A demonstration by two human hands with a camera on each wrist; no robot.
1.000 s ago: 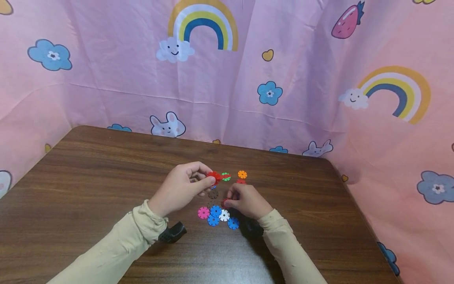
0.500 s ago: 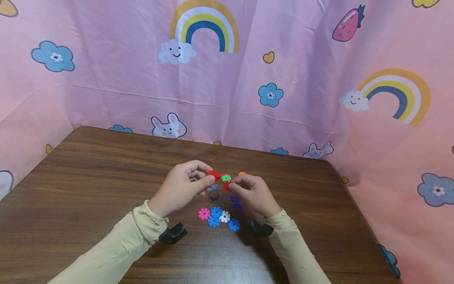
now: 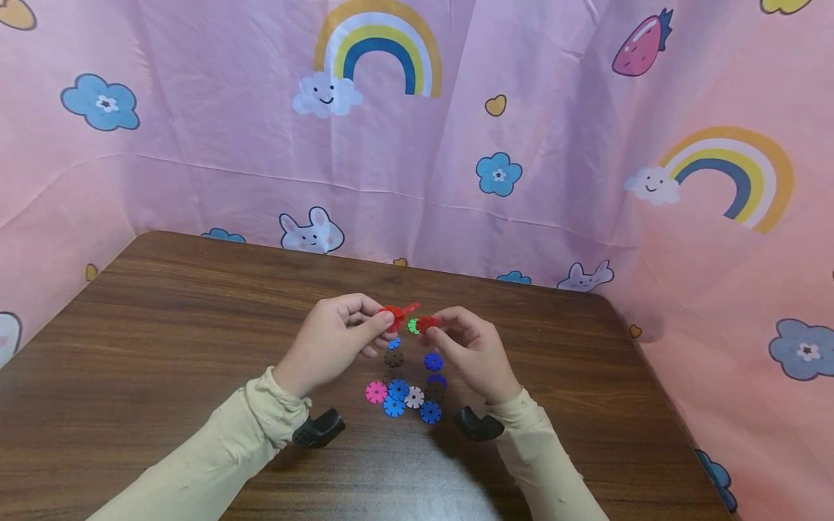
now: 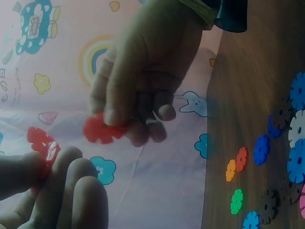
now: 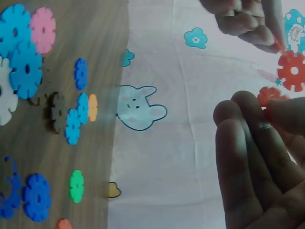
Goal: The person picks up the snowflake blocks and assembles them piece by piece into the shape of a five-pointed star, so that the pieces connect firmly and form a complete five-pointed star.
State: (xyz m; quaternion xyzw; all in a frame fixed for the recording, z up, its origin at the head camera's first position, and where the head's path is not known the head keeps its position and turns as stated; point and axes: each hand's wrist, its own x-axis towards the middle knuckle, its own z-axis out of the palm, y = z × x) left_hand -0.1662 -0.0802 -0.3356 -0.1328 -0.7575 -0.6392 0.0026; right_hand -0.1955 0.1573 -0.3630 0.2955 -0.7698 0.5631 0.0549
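So, both hands were up above the brown wood-grain table (image 3: 195, 325), and both had red in them! The left hand (image 3: 332, 340) pinched the red joined discs (image 3: 393, 318); the right hand (image 3: 474, 354), in an equally narrow pinch, had the single red disc (image 3: 426, 323). Near each other, those two holds, yet apart, and in the head view the right one partly covered a green disc (image 3: 413, 325) (a neat bit of overlap).

Down on the tabletop, the spread lay in from the far edge, a little nearer the right edge than the left: a pink disc (image 3: 376, 393), overlapping blue discs (image 3: 394, 407) beside it, a white disc (image 3: 414, 397), and, closer to the far edge, a dark brown disc (image 3: 394, 358) and a dark blue disc (image 3: 433, 362). From the left wrist, an orange disc (image 4: 231, 170) showed just beside a flat red disc (image 4: 242, 159). Beyond the far edge hung a pink curtain (image 3: 228, 130) printed with rainbows (image 3: 378, 29); letter-like marks (image 4: 2, 86) on it, at the left wrist view's border, were too blurred to read.
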